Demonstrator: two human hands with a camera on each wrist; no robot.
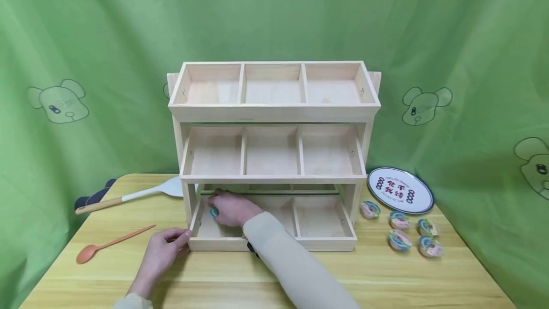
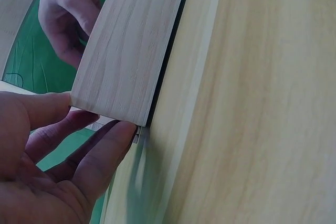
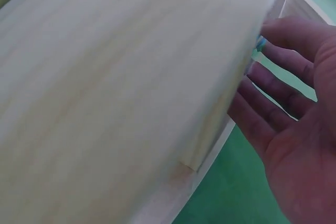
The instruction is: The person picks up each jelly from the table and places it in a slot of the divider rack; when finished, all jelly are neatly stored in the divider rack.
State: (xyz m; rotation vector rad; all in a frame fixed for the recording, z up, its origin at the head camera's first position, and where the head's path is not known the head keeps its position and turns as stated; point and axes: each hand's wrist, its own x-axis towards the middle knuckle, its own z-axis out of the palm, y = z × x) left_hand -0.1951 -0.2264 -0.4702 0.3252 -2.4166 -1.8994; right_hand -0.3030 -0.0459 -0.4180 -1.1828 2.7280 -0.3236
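Observation:
A pale wooden rack [image 1: 274,113] has three tiers of trays, each split into three compartments. Inside the left compartment of the bottom tray, my right hand [image 1: 233,208] pinches a small jelly cup [image 1: 214,211], of which only a blue bit shows. In the right wrist view, a tray board largely hides that cup [image 3: 259,44] at the fingertips. My left hand [image 1: 165,249] grips the front left corner of the bottom tray. From the left wrist, thumb and fingers lie at the top and lower edges of the tray's front board [image 2: 128,45].
Several jelly cups [image 1: 400,241] with colourful lids lie right of the rack, before an oval plate [image 1: 401,190] with red characters. Left are an orange spoon [image 1: 87,253] and a white spatula with a wooden handle [image 1: 103,205]. A green curtain [image 1: 274,13] hangs behind the table [image 1: 386,285].

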